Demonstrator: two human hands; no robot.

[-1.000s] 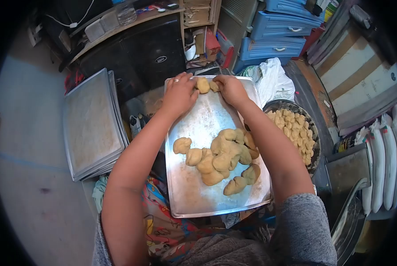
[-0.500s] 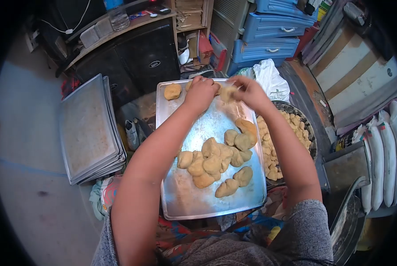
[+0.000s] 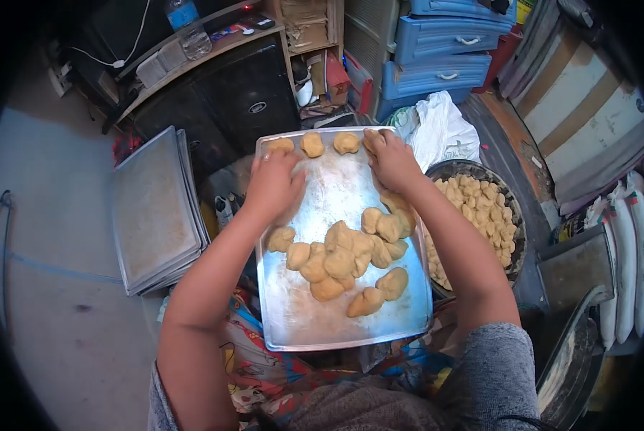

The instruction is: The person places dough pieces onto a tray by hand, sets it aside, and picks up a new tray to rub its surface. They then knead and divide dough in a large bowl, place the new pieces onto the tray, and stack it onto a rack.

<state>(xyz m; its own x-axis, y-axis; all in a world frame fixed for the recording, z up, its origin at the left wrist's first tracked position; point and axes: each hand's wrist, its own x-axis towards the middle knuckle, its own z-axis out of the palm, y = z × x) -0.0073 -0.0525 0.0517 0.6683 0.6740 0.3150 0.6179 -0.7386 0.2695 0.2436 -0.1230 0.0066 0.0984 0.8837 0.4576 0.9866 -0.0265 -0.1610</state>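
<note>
A metal tray (image 3: 300, 320) lies in front of me with a heap of dough lumps (image 3: 340, 255) at its middle. Along its far edge sit separate dough balls (image 3: 312, 144), with another (image 3: 346, 142) to their right. My left hand (image 3: 275, 181) is at the tray's left side, fingers apart, just below the far-left ball. At the far-right corner my right hand (image 3: 392, 159) has its fingers round a dough piece (image 3: 371, 139), partly hidden by them. Below that hand a longer dough piece (image 3: 399, 212) rests near the right rim.
A round container of many dough pieces (image 3: 480, 223) stands right of the tray. Stacked metal trays (image 3: 157, 215) lean at the left. Beyond are a white bag (image 3: 444, 129), blue drawers (image 3: 437, 75) and a black cabinet (image 3: 243, 93). White sacks (image 3: 624, 266) stand at the far right.
My left hand moved from the far edge toward the left side and spread its fingers. My right hand carried a dough piece to the far-right corner. The balls along the far edge are now uncovered.
</note>
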